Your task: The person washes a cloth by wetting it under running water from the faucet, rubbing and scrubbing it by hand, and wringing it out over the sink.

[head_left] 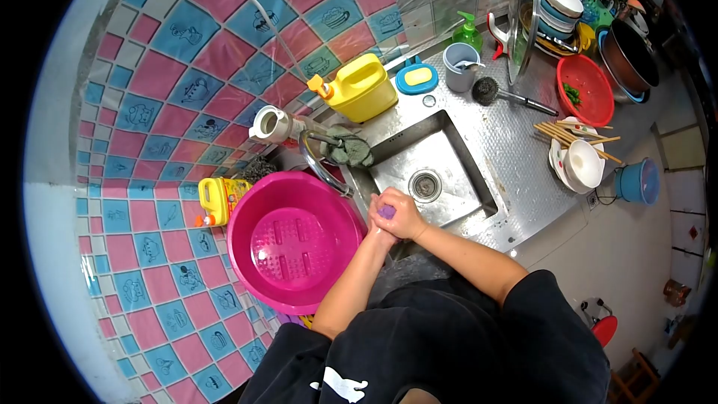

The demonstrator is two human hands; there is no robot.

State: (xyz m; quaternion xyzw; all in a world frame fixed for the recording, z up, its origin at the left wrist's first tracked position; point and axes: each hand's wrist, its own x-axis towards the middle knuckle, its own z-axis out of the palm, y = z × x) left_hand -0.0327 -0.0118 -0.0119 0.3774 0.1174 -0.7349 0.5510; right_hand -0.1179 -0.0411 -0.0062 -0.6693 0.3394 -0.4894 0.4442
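Note:
My left hand [375,221] and my right hand [404,216] are pressed together at the left front edge of the steel sink [479,172]. A small purple thing [387,212] shows between their closed fingers. It may be soap or a bit of cloth; most of it is hidden. The right hand covers part of the left. Left of the hands stands a big pink basin [348,217], its inside wet and shiny. Above them a curved metal faucet [318,161] reaches toward the sink, with a grey-green cloth [348,148] hanging beside it.
Behind the sink are a yellow jug [363,90], a blue-and-yellow soap box [416,79] and a grey cup [458,71]. To the right lie a scouring brush [516,97], a red colander [587,93], chopsticks [561,135] and bowls [583,164]. Another yellow bottle [213,198] stands at far left.

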